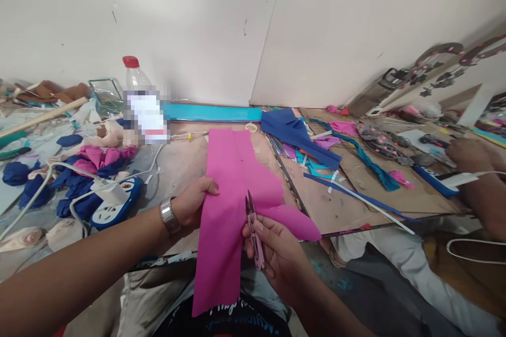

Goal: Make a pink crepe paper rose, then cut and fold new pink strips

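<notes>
So the pink cloth (225, 168) is front and center, running from the table (169, 168) down over the near edge toward the lap, with 1 flap flopped out to the right. Left hand (194, 201), the 1 with the watch (169, 215), is pinching the cloth's left edge, thumb on top and fingers tucked under. Right hand (272, 242) is curled around some pink snips (256, 245), thumb on 1 side, with the 2 blades pointing away and a little apart over the cloth. Can't tell if the tips actually touch it.

Over on the left there's a power strip (108, 216) beside a pile of blue and pink scraps (100, 157). Bottle (136, 76) with a red cap stands farther back, behind something blurred out. Blue cloth (300, 137) lies just right of the pink piece. Far right, a co-worker's hand (468, 152) is near strip number 2 (435, 181).
</notes>
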`<state>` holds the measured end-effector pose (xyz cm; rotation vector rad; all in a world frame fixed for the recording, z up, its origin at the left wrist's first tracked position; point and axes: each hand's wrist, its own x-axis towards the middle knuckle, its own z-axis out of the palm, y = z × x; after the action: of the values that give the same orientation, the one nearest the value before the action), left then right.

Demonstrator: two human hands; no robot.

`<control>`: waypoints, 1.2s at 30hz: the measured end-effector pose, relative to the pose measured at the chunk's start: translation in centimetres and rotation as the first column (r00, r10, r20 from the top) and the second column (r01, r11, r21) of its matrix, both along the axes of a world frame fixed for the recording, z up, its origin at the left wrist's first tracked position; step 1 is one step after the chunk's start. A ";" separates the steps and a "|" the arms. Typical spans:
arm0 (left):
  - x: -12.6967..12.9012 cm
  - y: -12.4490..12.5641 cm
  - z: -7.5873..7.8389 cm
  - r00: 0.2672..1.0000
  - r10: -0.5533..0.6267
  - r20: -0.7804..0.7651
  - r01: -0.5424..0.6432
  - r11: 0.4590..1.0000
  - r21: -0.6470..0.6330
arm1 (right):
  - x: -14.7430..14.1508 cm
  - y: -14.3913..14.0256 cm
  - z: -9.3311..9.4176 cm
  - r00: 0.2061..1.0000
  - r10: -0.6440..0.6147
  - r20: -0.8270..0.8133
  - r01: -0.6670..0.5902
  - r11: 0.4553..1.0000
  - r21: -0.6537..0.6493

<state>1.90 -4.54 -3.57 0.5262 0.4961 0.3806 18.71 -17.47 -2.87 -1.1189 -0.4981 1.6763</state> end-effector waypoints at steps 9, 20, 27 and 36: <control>0.0 0.1 0.1 0.994 -0.054 0.093 0.051 0.998 0.027 | -0.1 1.1 0.3 1.000 0.017 -0.011 -0.016 0.999 0.035; -0.4 -0.4 1.5 0.998 -0.016 0.066 0.012 0.999 0.052 | -1.3 0.4 0.7 0.998 -0.008 -0.059 0.014 0.995 0.098; -0.5 -1.0 1.9 0.971 -0.207 0.116 0.198 0.976 0.088 | -2.1 0.9 0.8 0.999 0.002 -0.047 0.004 0.992 0.125; -0.9 -0.4 1.1 0.993 0.117 -0.001 -0.117 0.993 0.027 | -2.1 -0.7 0.9 0.991 0.129 -0.039 -0.123 0.986 0.116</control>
<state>0.95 -4.93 -2.51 0.5249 0.5259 0.4998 16.59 -18.16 -1.93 -0.9813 -0.6379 1.7561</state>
